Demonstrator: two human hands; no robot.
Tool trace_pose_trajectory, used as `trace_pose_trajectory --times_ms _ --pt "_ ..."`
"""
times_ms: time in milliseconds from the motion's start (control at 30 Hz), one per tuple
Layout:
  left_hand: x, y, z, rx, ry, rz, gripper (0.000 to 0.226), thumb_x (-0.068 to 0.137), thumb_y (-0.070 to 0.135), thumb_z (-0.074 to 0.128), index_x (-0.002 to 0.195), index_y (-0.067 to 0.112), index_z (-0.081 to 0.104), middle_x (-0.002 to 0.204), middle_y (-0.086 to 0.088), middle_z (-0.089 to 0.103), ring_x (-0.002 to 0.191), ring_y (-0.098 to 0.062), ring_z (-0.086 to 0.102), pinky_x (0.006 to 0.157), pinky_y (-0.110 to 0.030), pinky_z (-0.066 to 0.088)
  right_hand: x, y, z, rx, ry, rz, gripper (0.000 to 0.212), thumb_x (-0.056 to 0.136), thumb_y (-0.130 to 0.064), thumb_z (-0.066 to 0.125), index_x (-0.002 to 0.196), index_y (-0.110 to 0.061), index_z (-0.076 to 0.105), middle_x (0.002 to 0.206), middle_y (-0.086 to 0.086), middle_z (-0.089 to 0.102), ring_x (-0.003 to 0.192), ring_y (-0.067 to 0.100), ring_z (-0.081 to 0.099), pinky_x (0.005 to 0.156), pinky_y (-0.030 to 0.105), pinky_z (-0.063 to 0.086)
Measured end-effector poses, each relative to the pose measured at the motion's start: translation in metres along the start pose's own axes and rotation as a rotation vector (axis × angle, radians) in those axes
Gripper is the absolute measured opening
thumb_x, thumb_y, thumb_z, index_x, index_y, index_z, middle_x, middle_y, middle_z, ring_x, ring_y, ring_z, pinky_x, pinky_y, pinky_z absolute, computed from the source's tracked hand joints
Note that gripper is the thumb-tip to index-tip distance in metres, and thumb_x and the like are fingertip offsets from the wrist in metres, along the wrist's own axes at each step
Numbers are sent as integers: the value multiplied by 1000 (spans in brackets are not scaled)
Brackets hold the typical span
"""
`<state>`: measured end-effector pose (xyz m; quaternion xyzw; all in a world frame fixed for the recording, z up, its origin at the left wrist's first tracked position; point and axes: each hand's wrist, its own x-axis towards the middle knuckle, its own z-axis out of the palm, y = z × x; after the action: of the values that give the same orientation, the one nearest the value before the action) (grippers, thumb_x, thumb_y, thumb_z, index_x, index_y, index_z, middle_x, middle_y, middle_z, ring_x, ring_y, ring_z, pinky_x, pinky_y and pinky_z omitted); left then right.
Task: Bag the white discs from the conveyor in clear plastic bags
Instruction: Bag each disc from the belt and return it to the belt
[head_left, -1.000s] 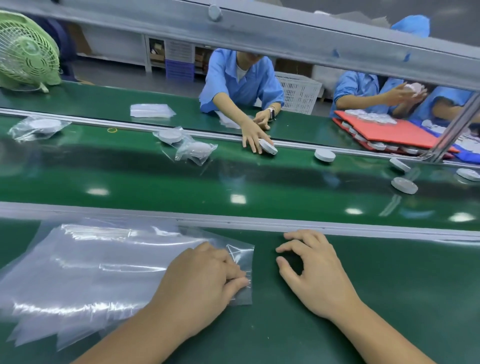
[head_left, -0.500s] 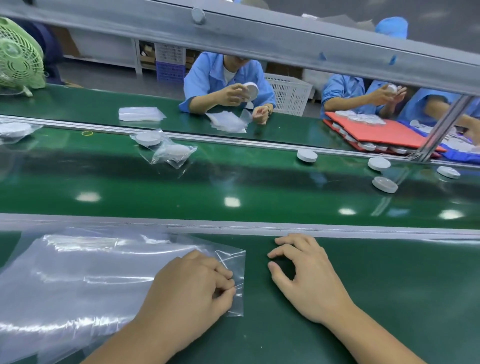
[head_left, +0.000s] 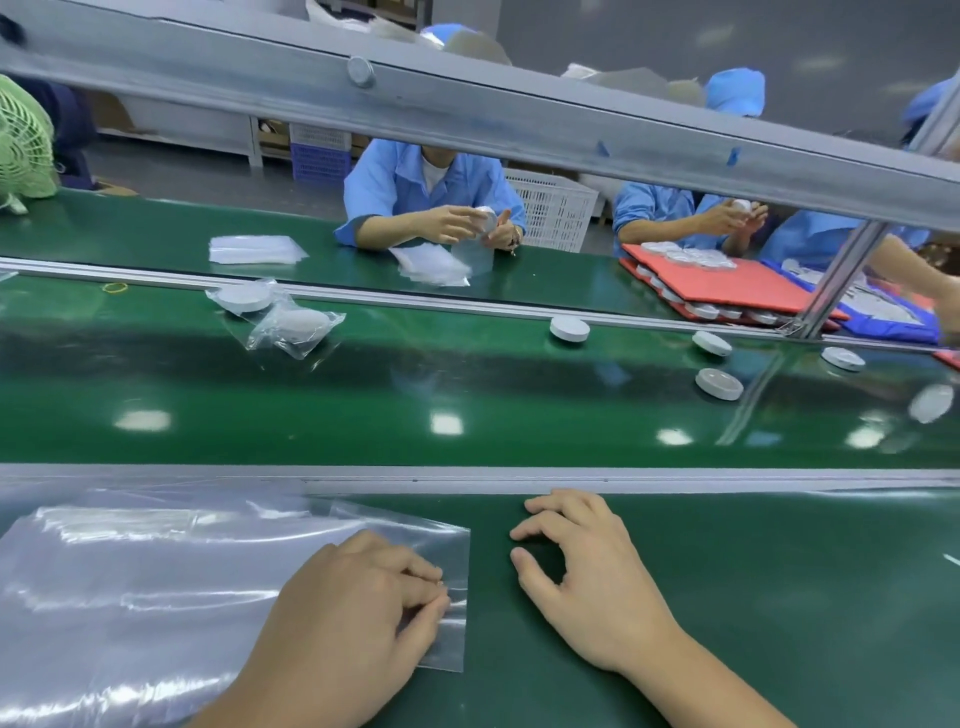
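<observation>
White discs (head_left: 570, 329) round, flat, loose on belt (head_left: 467, 384).

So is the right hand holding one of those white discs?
No, the right hand rests empty on the green table, while the loose white discs lie out on the conveyor belt.

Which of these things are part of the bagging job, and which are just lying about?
Job: bags; loose discs; bagged discs; left hand, pinching the bags; right hand.
Lying about: fan; rubber band; crate.
</observation>
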<state>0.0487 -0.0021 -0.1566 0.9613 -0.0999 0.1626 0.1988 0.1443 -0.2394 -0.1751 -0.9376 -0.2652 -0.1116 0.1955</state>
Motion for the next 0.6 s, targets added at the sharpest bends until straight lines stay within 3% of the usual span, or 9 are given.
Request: trace_pose_trajectory --times_ms 267,433,600 --pt "5 0 -2 60 -55 32 6 66 58 70 71 60 72 78 43 62 72 5 62 51 -19 53 1 -2 0 -2 4 -6 37 90 -62 43 111 -42 67 124 -33 49 131 -15 26 107 8 14" --pt "5 -2 -1 34 -75 38 12 73 65 67 84 61 73 91 42 66 83 4 63 64 -23 55 1 -2 -1 -1 2 -11 40 90 -62 41 112 -41 67 124 -33 49 130 -17 25 107 8 14" --pt "13 8 -5 103 -90 12 33 47 63 93 73 56 75 88 36 70 69 0 67 50 -21 52 1 -4 -1 -61 20 -18 40 90 -62 40 112 -42 67 123 -32 51 130 -13 29 111 15 12"
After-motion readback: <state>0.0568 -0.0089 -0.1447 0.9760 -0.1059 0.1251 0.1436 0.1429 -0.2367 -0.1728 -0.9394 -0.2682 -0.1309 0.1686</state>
